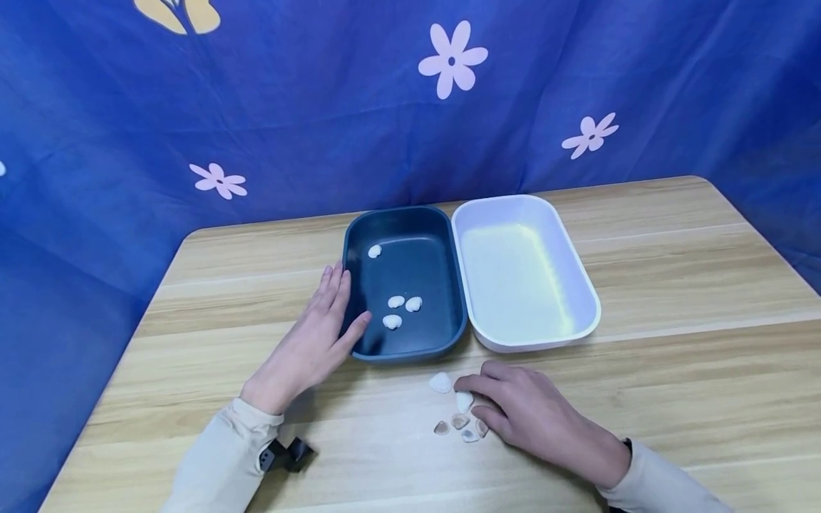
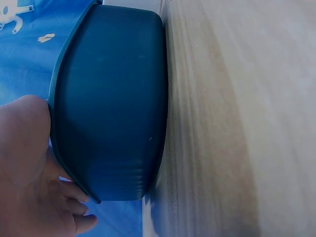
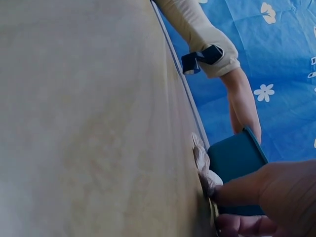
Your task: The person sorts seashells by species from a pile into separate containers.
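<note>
My left hand (image 1: 311,338) rests on the left rim of a dark blue tray (image 1: 410,354), its fingers straight and the thumb over the near corner. Several white seashells (image 1: 393,322) lie inside that tray. In front of the trays, my right hand (image 1: 532,413) has thumb and index finger at either side of a white seashell (image 1: 465,401), pinching it at the tabletop. Another white seashell (image 1: 440,382) lies just left of it. Several small brownish shells (image 1: 460,421) are spread close by the right thumb. The right wrist view shows the index finger (image 3: 242,190) against the shells.
A white tray (image 1: 535,345) stands against the right side of the blue one, with no shells visible in it. Both sit on a wood-grain table (image 1: 673,285). Behind hangs a blue cloth (image 1: 333,107) with flower prints.
</note>
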Demonstrator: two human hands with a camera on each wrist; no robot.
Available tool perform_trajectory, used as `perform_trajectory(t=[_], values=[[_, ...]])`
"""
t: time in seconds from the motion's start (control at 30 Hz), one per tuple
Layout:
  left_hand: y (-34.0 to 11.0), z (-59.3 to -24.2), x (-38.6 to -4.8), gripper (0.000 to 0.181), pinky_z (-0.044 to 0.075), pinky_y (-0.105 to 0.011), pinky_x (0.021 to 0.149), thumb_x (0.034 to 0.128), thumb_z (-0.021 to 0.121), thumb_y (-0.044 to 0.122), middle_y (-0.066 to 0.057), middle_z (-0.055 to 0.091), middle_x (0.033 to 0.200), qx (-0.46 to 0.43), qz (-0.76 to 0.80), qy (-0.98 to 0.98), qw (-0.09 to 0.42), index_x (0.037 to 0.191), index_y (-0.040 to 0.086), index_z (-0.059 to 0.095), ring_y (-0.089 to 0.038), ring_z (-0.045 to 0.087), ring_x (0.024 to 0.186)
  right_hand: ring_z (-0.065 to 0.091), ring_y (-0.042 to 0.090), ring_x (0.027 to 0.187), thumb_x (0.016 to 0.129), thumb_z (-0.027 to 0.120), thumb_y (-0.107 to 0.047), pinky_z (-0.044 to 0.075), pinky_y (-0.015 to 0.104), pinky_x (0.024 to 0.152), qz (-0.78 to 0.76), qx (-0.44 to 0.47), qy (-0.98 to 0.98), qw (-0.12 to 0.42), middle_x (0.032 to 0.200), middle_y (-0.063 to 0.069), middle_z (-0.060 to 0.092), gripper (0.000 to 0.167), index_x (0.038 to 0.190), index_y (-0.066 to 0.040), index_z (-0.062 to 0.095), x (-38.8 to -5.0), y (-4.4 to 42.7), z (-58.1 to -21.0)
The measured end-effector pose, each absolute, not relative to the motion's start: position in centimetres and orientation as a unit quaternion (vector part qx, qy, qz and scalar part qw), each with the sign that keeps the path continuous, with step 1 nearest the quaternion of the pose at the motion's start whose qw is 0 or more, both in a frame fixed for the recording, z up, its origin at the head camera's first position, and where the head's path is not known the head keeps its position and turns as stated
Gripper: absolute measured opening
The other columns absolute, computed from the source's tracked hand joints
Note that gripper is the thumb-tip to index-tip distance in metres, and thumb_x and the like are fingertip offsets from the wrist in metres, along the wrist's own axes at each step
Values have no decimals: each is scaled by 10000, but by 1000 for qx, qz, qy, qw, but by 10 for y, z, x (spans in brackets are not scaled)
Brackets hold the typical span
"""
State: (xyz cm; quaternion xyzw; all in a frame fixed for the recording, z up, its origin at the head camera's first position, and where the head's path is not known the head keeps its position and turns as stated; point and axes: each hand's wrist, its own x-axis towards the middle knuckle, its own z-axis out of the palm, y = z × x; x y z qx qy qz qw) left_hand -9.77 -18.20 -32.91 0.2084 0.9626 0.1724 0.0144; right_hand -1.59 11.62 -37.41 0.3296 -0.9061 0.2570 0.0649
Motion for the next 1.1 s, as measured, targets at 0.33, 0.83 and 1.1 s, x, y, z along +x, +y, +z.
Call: perform_trajectory(t=[0.33, 0.83, 1.1], values=[[-183, -331, -96, 758, 142, -536, 1160, 1025, 358, 460, -214, 33, 1595, 208, 174, 963, 7, 1502, -84, 134, -356, 6, 1465, 444, 36, 652, 815, 769, -225, 390, 206, 545, 271, 310, -912, 8, 871, -100, 498, 204, 987, -194, 664, -20, 117, -376], [-183, -335, -95, 761, 133, -521, 1166, 1020, 367, 471, -178, 7, 1604, 200, 182, 963, 13, 1513, -58, 129, -295, -31, 1471, 438, 32, 709, 748, 820, -335, 396, 211, 596, 303, 279, -911, 29, 821, -129, 433, 250, 855, -199, 639, -12, 115, -385], [-182, -335, -95, 758, 129, -518, 1167, 1021, 360, 471, -147, -17, 1609, 201, 182, 963, 9, 1515, -54, 126, -309, -12, 1472, 528, 46, 851, 713, 845, -247, 479, 221, 745, 336, 329, -878, 92, 971, -112, 545, 269, 835, -175, 616, -7, 109, -382]])
